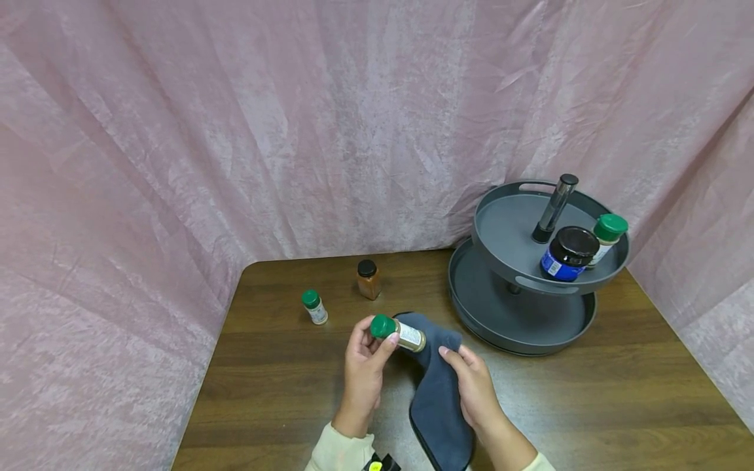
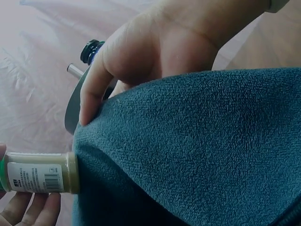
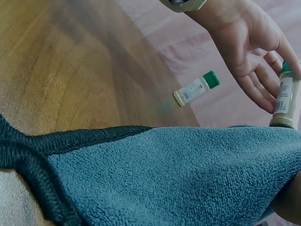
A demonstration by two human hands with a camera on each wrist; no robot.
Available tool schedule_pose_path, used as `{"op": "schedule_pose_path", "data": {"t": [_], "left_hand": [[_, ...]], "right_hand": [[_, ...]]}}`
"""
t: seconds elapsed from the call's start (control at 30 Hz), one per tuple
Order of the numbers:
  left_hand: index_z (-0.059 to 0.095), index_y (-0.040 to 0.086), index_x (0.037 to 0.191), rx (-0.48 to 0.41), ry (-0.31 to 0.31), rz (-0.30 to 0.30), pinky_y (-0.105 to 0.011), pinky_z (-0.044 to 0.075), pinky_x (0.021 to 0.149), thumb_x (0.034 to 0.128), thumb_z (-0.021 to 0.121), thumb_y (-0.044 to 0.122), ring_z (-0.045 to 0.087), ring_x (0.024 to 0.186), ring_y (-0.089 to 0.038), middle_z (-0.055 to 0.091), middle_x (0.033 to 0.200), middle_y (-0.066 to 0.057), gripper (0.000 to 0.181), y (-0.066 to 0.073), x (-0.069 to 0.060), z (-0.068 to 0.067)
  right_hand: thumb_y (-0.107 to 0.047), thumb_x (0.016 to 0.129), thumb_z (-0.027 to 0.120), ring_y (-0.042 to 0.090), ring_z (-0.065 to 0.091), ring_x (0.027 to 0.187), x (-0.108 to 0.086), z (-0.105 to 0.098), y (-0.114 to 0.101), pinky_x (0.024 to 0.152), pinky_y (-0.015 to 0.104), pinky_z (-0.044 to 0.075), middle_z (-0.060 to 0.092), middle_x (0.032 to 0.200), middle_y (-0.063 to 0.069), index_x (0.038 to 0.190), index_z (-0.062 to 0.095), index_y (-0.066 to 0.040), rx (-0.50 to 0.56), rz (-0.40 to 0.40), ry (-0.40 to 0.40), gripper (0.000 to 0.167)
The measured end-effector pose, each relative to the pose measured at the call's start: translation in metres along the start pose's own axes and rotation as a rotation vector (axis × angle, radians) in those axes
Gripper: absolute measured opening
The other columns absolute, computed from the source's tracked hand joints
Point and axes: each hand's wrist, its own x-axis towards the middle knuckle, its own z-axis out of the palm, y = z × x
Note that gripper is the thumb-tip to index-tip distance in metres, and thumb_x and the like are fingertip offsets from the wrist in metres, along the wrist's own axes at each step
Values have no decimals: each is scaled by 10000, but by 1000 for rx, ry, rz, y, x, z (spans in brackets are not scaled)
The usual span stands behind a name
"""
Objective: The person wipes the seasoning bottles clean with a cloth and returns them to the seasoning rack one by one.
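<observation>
Shaker: stands on the surface, left of the cloth.
Left hand: left of the cloth, clamped on the bottle at its cap end; a good hold, leaving the base free.
Jar: beyond the cloth, to its left.
Bottle: tilted, base at the cloth's far end; contact unclear.
Right hand: pinching the cloth's right edge; best to wrap the cloth round the bottle, then twist gently.
Rack: right of the cloth; worth keeping elbows off it.
</observation>
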Motion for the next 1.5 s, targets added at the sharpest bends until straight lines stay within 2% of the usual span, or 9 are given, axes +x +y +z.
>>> {"op": "schedule_pose_path", "data": {"t": [0.13, 0.27, 0.53, 0.67, 0.93, 1.3, 1.5], "left_hand": [[495, -79, 1285, -28, -24, -4, -280, 599, 837, 900, 705, -29, 688, 988, -143, 718, 1134, -26, 441, 0, -2, 2], [481, -82, 1294, -27, -42, 23, -296, 604, 839, 920, 684, -22, 695, 1000, -141, 707, 1144, -35, 429, 0, -3, 3], [477, -37, 1330, -19, -19, 62, -268, 567, 931, 934, 667, -22, 663, 1129, -179, 687, 1201, -39, 439, 0, -2, 3], [483, -35, 1331, -10, -21, 56, -255, 560, 939, 929, 671, -27, 658, 1103, -167, 691, 1185, -26, 443, 1, -1, 2], [492, -36, 1316, -6, -32, 18, -257, 584, 864, 915, 699, -6, 666, 1034, -147, 690, 1176, -31, 453, 2, -2, 3], [486, -52, 1327, -23, -29, 53, -251, 573, 892, 934, 667, -21, 675, 1111, -178, 703, 1196, -40, 435, 2, -1, 4], [491, -34, 1325, -30, -11, 17, -294, 595, 861, 935, 673, -4, 690, 1064, -160, 700, 1164, -34, 432, 1, 0, 3]], "right_hand": [[-185, 1017, 567, 109, 669, 620, 0, 2, 2, 589, 272, 561, 694, 715, -29, 937, 655, -123, 3, 10, -8, 134], [-195, 1019, 566, 98, 667, 638, -1, 4, 4, 603, 258, 557, 690, 727, -37, 919, 636, -112, -1, 26, -39, 147], [-208, 1030, 559, 95, 683, 674, -4, 3, 6, 633, 260, 572, 706, 768, -43, 972, 641, -99, -15, 44, -148, 148], [-200, 1024, 559, 100, 690, 675, -4, 2, 4, 642, 269, 578, 718, 768, -40, 982, 659, -121, -6, 51, -120, 134], [-183, 1009, 568, 105, 679, 646, -2, 1, 1, 616, 272, 569, 708, 735, -32, 934, 668, -122, -9, 49, -71, 139], [-163, 993, 585, 116, 688, 675, -3, 3, 4, 638, 281, 577, 719, 775, -13, 980, 685, -102, -18, 40, -42, 118], [-149, 983, 594, 132, 696, 664, -3, 3, 0, 621, 296, 581, 732, 773, 5, 990, 708, -92, -13, 14, -11, 127]]}}
